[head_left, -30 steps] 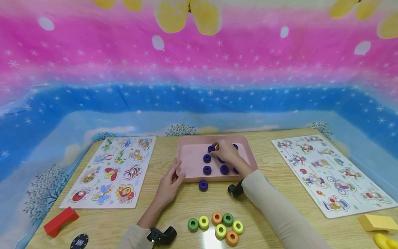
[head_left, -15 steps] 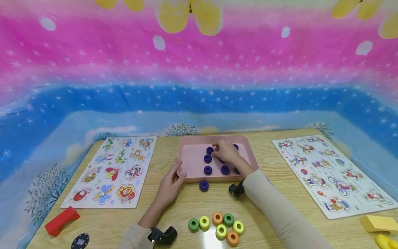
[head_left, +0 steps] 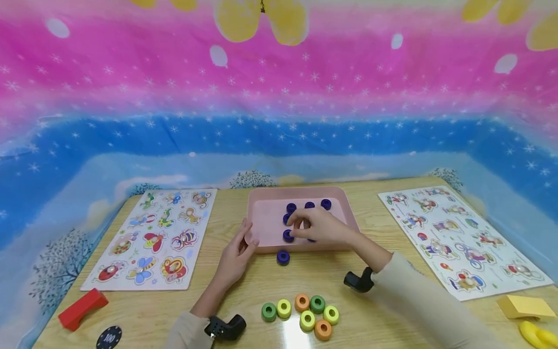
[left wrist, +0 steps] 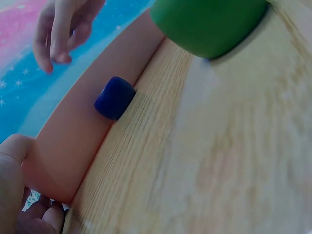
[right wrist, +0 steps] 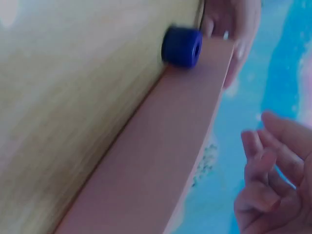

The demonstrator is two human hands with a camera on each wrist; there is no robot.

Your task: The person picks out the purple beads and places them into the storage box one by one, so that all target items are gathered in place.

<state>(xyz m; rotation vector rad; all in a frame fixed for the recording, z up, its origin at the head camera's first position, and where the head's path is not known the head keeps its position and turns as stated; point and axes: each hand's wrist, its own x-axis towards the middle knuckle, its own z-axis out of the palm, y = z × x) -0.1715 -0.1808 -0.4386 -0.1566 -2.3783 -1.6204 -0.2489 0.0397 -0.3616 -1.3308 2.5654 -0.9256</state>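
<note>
My left hand (head_left: 235,257) grips the left front corner of a pink tray (head_left: 267,220), its thumb at the rim and its fingers along the outer wall. Inside the tray stand several dark blue ring-shaped beads (head_left: 326,204), roughly in rows. My right hand (head_left: 322,225) hovers over the tray with thumb and index finger apart, the thumb tip right at a front-row bead (head_left: 287,236). Nothing shows between its loosely bent fingers in the right wrist view. Part of the bead rows is hidden under this hand. Another blue bead (head_left: 283,257) sits on the table just outside the tray's front wall.
Nearer on the wooden table (head_left: 244,300) is a cluster of green, yellow and orange beads (head_left: 307,320). Picture puzzle boards lie left (head_left: 152,237) and right (head_left: 457,237). A red block (head_left: 83,309), black chip (head_left: 109,337) and yellow block (head_left: 526,307) are near the front corners.
My right hand has let go of a blue bead in the tray's back row, then shifted toward the tray's front, uncovering back-row beads. My left hand stays at the tray corner.
</note>
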